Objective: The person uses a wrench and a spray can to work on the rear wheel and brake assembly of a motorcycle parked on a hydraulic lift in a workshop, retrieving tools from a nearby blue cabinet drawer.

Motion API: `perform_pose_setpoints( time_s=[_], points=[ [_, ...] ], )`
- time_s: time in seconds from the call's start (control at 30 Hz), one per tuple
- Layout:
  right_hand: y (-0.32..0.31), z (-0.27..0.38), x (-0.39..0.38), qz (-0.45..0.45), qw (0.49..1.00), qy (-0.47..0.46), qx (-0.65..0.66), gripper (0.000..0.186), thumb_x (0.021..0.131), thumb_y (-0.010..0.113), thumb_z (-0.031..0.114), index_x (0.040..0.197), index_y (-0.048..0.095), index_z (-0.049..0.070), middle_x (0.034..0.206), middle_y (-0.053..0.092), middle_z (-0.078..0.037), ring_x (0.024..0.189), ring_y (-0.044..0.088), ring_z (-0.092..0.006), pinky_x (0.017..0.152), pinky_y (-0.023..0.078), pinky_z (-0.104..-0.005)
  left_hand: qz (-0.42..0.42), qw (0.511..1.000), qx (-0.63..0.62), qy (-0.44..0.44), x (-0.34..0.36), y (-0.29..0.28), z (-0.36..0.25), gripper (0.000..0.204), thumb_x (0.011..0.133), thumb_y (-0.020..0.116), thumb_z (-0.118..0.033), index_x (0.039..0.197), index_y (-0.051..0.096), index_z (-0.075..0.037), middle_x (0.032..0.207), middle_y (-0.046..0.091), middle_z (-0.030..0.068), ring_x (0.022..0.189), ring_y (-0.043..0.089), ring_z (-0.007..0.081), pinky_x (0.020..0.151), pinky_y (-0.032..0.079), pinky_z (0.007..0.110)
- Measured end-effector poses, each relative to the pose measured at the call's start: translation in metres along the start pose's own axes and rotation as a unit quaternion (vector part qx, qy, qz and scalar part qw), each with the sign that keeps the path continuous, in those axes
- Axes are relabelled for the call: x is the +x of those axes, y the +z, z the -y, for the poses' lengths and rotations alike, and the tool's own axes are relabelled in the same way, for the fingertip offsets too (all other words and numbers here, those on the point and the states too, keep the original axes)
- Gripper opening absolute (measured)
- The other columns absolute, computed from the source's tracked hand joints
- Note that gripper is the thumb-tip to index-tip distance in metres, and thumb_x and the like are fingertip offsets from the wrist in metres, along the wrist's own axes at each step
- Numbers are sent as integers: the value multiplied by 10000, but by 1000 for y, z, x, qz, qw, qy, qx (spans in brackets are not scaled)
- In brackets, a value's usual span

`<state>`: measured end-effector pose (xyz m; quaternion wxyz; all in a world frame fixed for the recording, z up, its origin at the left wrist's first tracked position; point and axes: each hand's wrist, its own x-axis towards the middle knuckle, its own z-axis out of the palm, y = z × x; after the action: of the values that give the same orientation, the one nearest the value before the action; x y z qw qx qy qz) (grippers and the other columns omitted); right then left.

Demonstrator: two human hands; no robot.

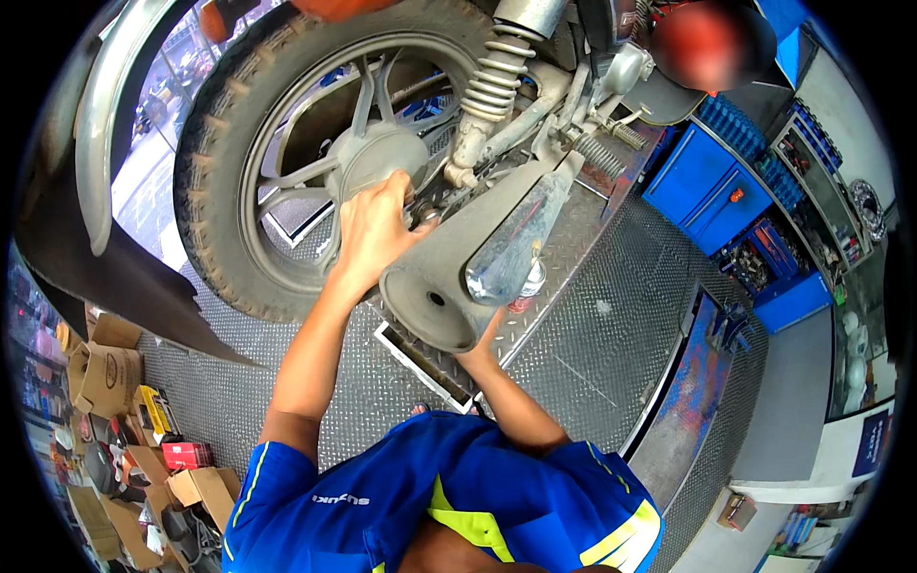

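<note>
My left hand (374, 227) is closed beside the hub (382, 158) of a motorcycle's spoked-alloy wheel. Its fingers curl in around the axle area, and whatever lies within them is hidden. Just right of this hand, a wide grey exhaust muffler (430, 286) points its end toward me, with a scuffed metal shield (511, 244) along its side. My right hand (483, 346) reaches under the muffler from the right; its fingers are out of sight behind it. A coil-spring shock absorber (492, 81) rises above the hub. The knobby tire (215, 181) is dusty.
The motorcycle stands on a checkered metal platform (573, 248). A dark mudguard (115, 272) hangs at left. Cardboard boxes (105, 382) and loose parts pile up at lower left. Blue cabinets (702, 181) stand at right. Another person in a red top (702, 48) is at upper right.
</note>
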<state>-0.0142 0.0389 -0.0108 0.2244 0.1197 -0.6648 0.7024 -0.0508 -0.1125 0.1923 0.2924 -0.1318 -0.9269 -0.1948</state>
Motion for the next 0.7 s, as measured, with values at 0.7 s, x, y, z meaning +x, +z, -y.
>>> perform_pose_setpoints(
  time_s=[0.7],
  points=[
    [-166, -154, 140, -248, 864, -46, -436, 810, 678, 857, 136, 1359, 465, -60, 1239, 596, -309, 1143, 598, -433, 1001, 463, -440, 9, 1000, 2, -9, 5, 12, 3, 464, 680, 862, -289, 925, 568, -26, 796, 668, 158, 763, 666, 394, 635, 482, 473]
  ],
)
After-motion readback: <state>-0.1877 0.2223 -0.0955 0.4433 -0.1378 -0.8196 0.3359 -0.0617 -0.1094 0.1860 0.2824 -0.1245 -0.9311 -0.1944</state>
